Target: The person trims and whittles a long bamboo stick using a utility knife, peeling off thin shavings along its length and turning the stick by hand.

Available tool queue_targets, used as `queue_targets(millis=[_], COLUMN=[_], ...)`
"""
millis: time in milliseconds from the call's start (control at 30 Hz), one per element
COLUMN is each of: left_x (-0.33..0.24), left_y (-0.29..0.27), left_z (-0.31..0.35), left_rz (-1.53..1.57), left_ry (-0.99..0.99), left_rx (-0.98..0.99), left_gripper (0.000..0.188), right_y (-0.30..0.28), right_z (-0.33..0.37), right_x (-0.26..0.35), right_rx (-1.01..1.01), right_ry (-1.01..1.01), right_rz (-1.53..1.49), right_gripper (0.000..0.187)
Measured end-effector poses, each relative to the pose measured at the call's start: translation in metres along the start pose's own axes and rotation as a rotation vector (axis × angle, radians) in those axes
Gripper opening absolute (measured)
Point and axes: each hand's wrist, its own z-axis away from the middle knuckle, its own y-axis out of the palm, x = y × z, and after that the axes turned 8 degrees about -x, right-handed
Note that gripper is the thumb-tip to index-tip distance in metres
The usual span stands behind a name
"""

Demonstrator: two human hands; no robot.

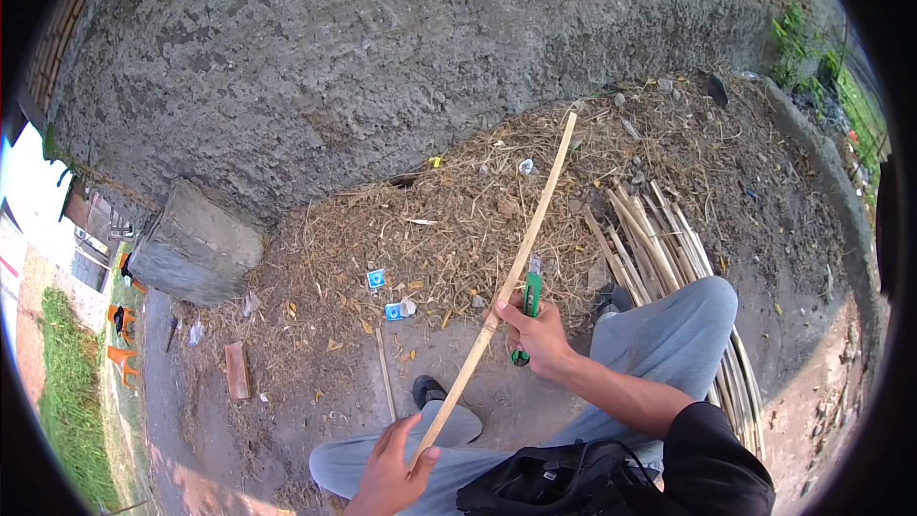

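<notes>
A long pale bamboo strip [535, 225] runs slantwise over my lap, its far end pointing toward the wall. Near its lower end my left hand [394, 463] grips it between thumb and fingers. My right hand [537, 336] holds a green utility knife [531, 298], whose metal blade end points away from me. The right thumb also lies against the strip, beside a darker joint in the bamboo. My grey-trousered knees [669, 325] are spread on both sides of the strip.
A bundle of bamboo strips [659, 239] lies to my right, partly behind my knee. Ahead rises a rough grey wall [411, 67] with a concrete block [205, 239] at its foot. Shavings and dry leaves [449, 258], blue packets [394, 311] and a brick [237, 370] litter the ground.
</notes>
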Motion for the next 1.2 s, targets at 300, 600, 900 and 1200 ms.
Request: queue_targets(millis=[300, 600, 900, 1200], left_x=[0.023, 0.034, 0.056, 0.040], left_y=[0.104, 0.108, 0.118, 0.106], left_z=[-0.049, -0.047, -0.028, -0.019], left_rz=[0.936, 1.353, 1.635, 1.576], left_ry=[-0.826, -1.201, -1.287, -1.284], left_rx=[0.386, 0.300, 0.362, 0.267], left_gripper=[0.035, 0.027, 0.028, 0.029], right_y=[-0.002, -0.027, -0.020, -0.011], right_z=[0.017, 0.007, 0.013, 0.016], right_x=[-0.022, -0.019, -0.024, -0.031], right_rx=[0.117, 0.163, 0.294, 0.210], right_ry=[-0.032, -0.826, -0.963, -1.100], right_rz=[0.211, 1.078, 1.236, 1.364], right_gripper=[0.018, 0.036, 0.030, 0.025])
